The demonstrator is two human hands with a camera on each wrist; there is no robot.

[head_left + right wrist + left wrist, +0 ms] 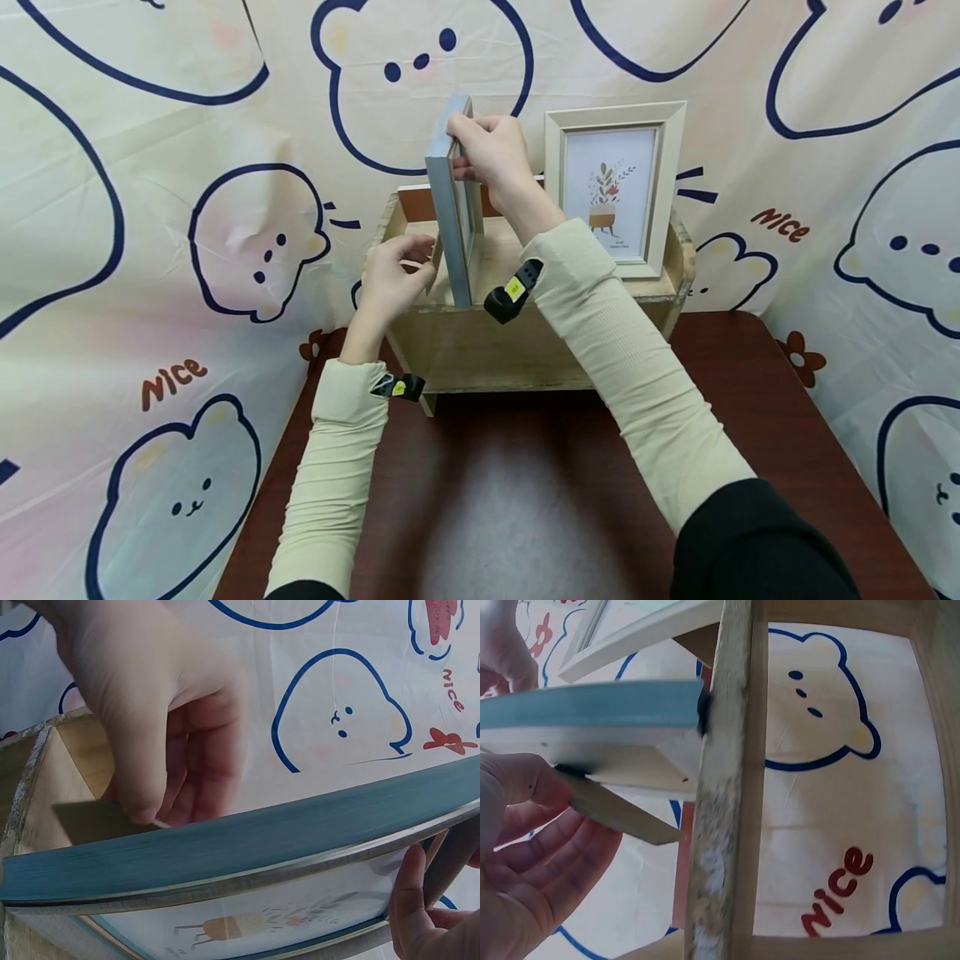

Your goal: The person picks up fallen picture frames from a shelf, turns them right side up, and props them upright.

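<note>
A blue-edged photo frame stands upright on the wooden shelf, turned nearly edge-on to the head view. My right hand grips its upper part, thumb near the top edge. On the back side, my left hand pinches the frame's flat support leg between thumb and fingers. The leg is swung out at an angle from the backing in the left wrist view. A plant picture shows through the frame's front in the right wrist view.
Right of the blue frame, a cream photo frame with a potted-plant picture stands on the same shelf. The shelf rests at the back of a dark red-brown table. Behind it hangs a cloth printed with cartoon bears.
</note>
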